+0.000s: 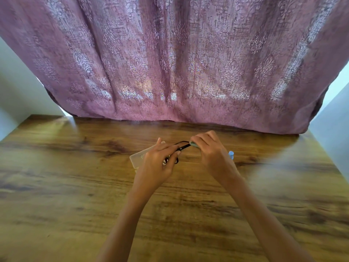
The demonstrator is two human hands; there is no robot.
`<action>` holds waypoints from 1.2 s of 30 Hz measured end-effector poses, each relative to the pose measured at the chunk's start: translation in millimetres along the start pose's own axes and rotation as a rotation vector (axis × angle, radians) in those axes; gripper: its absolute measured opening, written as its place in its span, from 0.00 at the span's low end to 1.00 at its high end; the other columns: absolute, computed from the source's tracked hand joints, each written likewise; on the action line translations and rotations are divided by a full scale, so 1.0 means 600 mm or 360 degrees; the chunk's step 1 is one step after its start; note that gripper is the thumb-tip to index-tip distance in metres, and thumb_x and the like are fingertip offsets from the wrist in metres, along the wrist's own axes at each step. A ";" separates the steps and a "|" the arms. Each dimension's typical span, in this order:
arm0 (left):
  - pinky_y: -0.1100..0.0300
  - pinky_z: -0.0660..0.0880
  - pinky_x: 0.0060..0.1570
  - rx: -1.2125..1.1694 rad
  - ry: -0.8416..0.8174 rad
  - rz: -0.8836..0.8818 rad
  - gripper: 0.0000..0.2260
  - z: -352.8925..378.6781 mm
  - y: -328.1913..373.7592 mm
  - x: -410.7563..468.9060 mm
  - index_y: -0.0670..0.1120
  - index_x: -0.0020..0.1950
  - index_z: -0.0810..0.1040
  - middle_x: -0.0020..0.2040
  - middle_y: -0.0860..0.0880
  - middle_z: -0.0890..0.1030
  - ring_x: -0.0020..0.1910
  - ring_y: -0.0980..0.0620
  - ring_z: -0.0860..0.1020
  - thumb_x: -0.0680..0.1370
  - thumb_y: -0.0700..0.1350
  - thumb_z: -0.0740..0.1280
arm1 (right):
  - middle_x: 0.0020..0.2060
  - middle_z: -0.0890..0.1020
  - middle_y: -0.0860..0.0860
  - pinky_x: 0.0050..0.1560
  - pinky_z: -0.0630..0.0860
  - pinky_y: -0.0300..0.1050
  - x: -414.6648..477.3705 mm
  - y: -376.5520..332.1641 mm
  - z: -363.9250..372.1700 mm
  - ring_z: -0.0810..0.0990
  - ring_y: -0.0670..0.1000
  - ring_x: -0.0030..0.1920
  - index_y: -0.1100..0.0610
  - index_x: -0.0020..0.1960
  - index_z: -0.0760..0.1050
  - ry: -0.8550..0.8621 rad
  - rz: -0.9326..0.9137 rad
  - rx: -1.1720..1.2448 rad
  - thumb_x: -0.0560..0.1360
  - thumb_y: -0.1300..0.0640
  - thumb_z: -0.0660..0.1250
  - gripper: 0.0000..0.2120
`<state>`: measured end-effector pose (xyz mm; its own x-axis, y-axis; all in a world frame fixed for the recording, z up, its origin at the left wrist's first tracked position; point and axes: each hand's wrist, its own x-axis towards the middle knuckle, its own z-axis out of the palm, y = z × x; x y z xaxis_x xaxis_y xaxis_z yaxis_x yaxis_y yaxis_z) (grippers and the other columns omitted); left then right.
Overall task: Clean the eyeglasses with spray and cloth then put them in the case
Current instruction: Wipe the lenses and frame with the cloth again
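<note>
Black-framed eyeglasses (182,145) are held above the wooden table (75,176), a little beyond its middle. My left hand (159,161) grips them at the near end, by the temple arm. My right hand (209,148) pinches a small pale grey-green cloth (193,144) against the far end of the frame. A translucent cream case (138,157) lies on the table under and to the left of my left hand, partly hidden by it. The light blue cap of a spray bottle (231,154) shows just behind my right wrist; the rest of the bottle is hidden.
A mauve patterned curtain (170,63) hangs along the table's far edge and rests on it. Pale walls (17,87) stand at both sides.
</note>
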<state>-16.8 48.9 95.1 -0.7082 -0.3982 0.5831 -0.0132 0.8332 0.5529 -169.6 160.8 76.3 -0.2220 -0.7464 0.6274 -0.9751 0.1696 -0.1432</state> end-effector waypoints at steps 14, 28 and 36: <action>0.69 0.72 0.54 -0.0065 0.0239 -0.0430 0.06 -0.028 -0.011 0.010 0.44 0.50 0.84 0.44 0.57 0.83 0.44 0.67 0.79 0.74 0.41 0.71 | 0.44 0.79 0.52 0.46 0.70 0.30 -0.016 0.032 0.005 0.75 0.46 0.42 0.63 0.52 0.82 0.0225 0.0643 0.0483 0.71 0.66 0.72 0.10; 0.50 0.75 0.48 -0.0294 0.0040 -0.0874 0.08 -0.009 -0.003 0.058 0.52 0.46 0.85 0.38 0.42 0.84 0.43 0.46 0.81 0.75 0.53 0.68 | 0.38 0.84 0.44 0.43 0.78 0.37 0.022 -0.064 -0.011 0.83 0.43 0.40 0.51 0.47 0.81 -0.0009 0.1073 0.1443 0.73 0.57 0.72 0.04; 0.58 0.72 0.58 -0.0842 -0.0577 -0.0836 0.12 -0.039 -0.041 -0.007 0.43 0.54 0.82 0.51 0.46 0.84 0.54 0.50 0.80 0.78 0.47 0.64 | 0.32 0.82 0.49 0.36 0.77 0.41 0.044 -0.007 -0.042 0.80 0.45 0.34 0.60 0.44 0.79 0.0141 0.1736 0.2399 0.75 0.62 0.67 0.03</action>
<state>2.6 21.3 93.1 -0.8872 -0.4613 -0.0076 -0.1363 0.2463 0.9596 -171.6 156.7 112.7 -0.7180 -0.6747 -0.1710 0.3916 -0.1884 -0.9007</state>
